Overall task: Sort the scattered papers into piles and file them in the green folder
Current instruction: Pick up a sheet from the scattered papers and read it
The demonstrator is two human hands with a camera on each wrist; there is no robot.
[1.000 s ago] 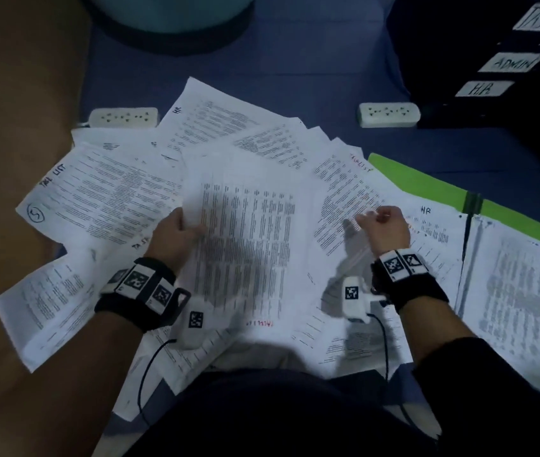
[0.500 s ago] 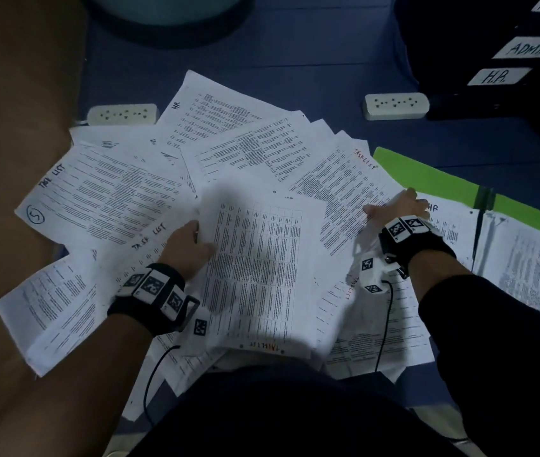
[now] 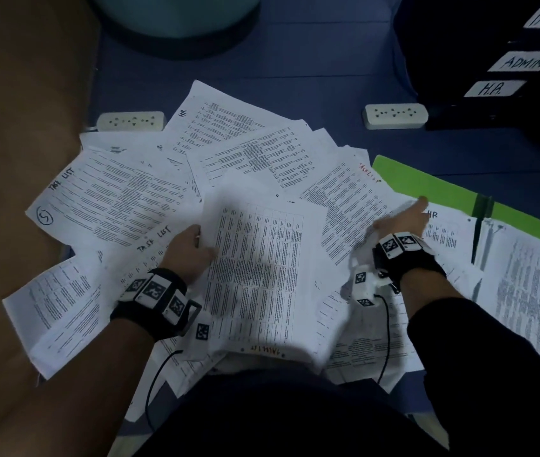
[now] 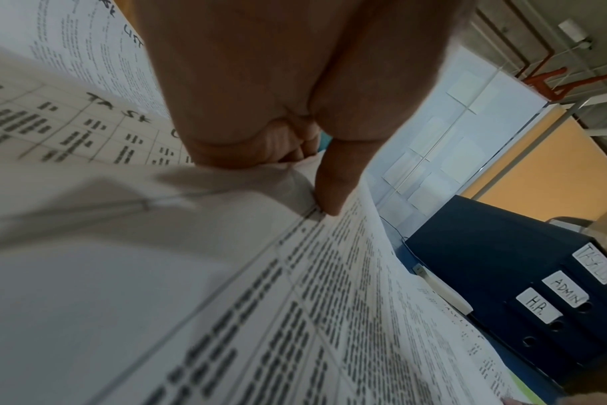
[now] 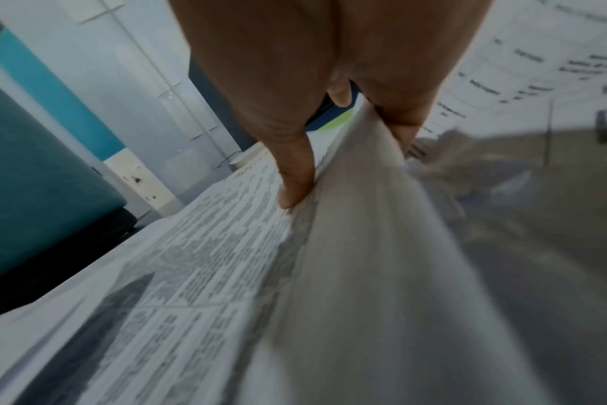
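spreading across the blue tabletop [image 3: 311, 61], the scattered papers [image 3: 123, 206] lie fanned and overlapping in front of the person, several marked "task list" or "hr" by hand. the green folder [image 3: 427, 186] lies open at the right edge of the spread, with printed sheets on it and a dark clip strip across its middle. the left hand [image 3: 189, 252] grips the left edge of a table-printed sheet [image 3: 262, 268] that sits on top of the pile near the person, thumb on its face and fingers curled under, as the left wrist view shows. the right hand [image 3: 400, 222] pinches the edge of another sheet [image 3: 348, 206] between thumb and fingers, right beside the folder's near corner; the right wrist view shows that paper lifted and bent in the grip. both wrists wear black bands with white coded tags.

two white power strips [image 3: 394, 116] lie beyond the papers, one at each side. dark binders [image 3: 493, 44] labelled "admin", "h.r." and a third, partly cut off, stand at the far right. a teal round object [image 3: 179, 18] sits at the far edge.
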